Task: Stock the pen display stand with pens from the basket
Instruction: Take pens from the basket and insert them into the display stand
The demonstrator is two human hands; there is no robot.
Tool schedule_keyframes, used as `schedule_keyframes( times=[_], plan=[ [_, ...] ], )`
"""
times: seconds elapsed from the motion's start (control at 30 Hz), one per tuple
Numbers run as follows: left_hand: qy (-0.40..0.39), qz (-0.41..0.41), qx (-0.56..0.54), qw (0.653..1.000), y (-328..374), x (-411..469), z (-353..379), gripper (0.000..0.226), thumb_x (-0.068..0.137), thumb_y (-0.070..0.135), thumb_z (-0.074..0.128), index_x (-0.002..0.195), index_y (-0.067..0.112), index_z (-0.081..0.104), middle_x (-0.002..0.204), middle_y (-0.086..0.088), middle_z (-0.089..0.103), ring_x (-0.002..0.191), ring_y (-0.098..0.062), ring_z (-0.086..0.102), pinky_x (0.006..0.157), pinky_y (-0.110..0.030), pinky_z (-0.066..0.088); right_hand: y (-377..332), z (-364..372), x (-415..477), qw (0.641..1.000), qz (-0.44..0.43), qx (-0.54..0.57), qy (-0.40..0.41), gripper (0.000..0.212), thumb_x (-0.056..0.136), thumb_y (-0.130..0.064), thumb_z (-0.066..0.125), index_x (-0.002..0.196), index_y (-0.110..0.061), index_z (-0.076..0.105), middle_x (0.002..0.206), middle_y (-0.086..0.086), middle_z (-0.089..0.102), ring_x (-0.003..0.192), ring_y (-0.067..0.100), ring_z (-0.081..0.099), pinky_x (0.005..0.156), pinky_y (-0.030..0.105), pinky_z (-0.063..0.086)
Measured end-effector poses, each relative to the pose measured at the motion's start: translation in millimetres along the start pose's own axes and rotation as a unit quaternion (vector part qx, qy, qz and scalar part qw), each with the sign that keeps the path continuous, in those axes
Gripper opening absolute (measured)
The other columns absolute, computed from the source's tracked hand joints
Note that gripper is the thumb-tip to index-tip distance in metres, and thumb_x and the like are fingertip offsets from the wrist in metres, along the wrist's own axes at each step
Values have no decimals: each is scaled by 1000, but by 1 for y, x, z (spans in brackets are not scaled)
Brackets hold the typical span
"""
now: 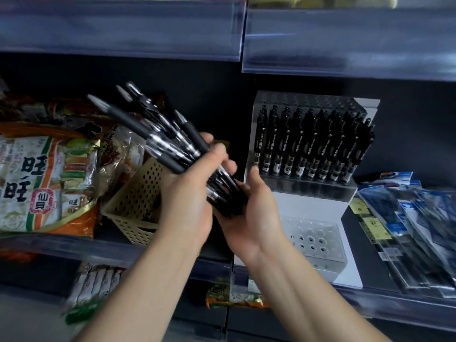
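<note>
The left hand [187, 193] is raised over the middle of the shelf [375, 280], its grip clamped round a bundle of pens [167, 144]. The fingers and thumb wrap the middle of the bundle, and the black pens fan up and to the left with their tips in the air, blurred. The right hand [251, 213] sits just under it with the palm turned up beneath the lower ends of the bundle and the thumb pointing up beside them. Its fingers are hidden behind the pens, so I cannot tell whether its grip is closed on them.

Just left of the hands, near the front edge of the shelf, stands the beige basket [133, 206] with holes in its walls, tilted; what is inside it is hidden by the left forearm. The clear display stand [318, 191] stands right of the hands towards the back of the shelf, on a white base. Its upper rows are filled with upright black pens in the stand [311, 144], and the low front tier [311, 233] shows open holes.

Snack bags [42, 176] fill the left end of the shelf, and flat blue packets [407, 218] lie at the right end
</note>
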State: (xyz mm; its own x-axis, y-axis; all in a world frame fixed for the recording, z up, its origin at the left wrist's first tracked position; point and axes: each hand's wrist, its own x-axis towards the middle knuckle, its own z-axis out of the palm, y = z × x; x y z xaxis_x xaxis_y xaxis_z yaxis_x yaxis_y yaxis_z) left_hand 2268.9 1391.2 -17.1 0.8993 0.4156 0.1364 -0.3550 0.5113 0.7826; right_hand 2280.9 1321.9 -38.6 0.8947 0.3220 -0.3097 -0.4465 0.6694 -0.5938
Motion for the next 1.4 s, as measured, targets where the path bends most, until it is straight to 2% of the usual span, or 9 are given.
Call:
schedule_keyframes(
  times=[0.2,0.43,0.53,0.7,0.9,1.03,1.2,1.33,1.4],
  plan=[
    [-11,-37,73,997,-24,-9,-2,26,57,3,77,74,22,70,71,-9,64,71,-25,63,87,-47,53,0,-10,-4,1000,8,-15,1,40,100,-41,39,90,-18,70,87,3,75,84,16,71,74,31,51],
    [-91,83,306,944,-26,-6,-18,16,78,3,71,74,17,63,68,14,67,71,1,65,69,-13,49,-14,-28,-8,977,-37,-208,-15,46,96,-51,38,90,-19,70,91,-4,74,88,12,68,77,30,49],
    [-179,211,478,834,-19,2,-29,19,78,7,69,78,23,59,73,14,64,76,1,60,67,-12,41,-34,-38,-8,967,20,-250,-54,73,83,-75,32,98,-10,61,92,10,63,70,22,62,54,29,44],
    [-295,481,636,526,-9,21,-36,6,87,15,56,86,14,62,81,-1,67,82,-23,62,84,-38,40,-57,-45,-20,893,185,-293,-287,91,65,-84,40,96,-2,63,83,16,67,55,21,67,45,25,55],
    [-303,593,650,367,-3,26,-33,18,87,-1,57,79,12,67,75,-5,66,76,-27,65,91,-44,39,-48,-56,-23,877,181,-303,-327,16,81,-16,70,84,-1,66,79,12,67,55,17,66,48,23,54],
    [-286,614,658,328,-2,22,-30,23,88,0,55,78,15,69,76,-2,67,79,-24,66,101,-46,32,-45,-57,-21,879,147,-344,-297,32,78,-9,60,107,4,54,57,2,58,40,10,52,38,17,38],
    [-114,528,712,448,-6,25,-29,61,72,-6,46,129,17,45,132,-9,42,127,-27,37,110,-49,15,-41,-57,-20,896,88,-306,-308,21,80,-6,57,101,-3,54,55,1,49,39,10,45,40,16,36],
    [-16,202,424,883,-6,-2,-15,78,78,-7,54,143,27,30,138,1,44,126,-8,41,104,-26,40,-43,-56,-21,893,7,-328,-307,17,80,-6,59,96,-2,57,57,1,49,42,13,44,44,20,37],
    [-34,43,137,989,-14,-19,-14,61,78,6,54,135,25,44,114,1,62,101,-13,61,80,-35,51,-43,-55,-22,895,-15,-327,-303,13,80,-5,60,93,-3,58,58,2,49,44,15,43,45,22,35]
  ],
)
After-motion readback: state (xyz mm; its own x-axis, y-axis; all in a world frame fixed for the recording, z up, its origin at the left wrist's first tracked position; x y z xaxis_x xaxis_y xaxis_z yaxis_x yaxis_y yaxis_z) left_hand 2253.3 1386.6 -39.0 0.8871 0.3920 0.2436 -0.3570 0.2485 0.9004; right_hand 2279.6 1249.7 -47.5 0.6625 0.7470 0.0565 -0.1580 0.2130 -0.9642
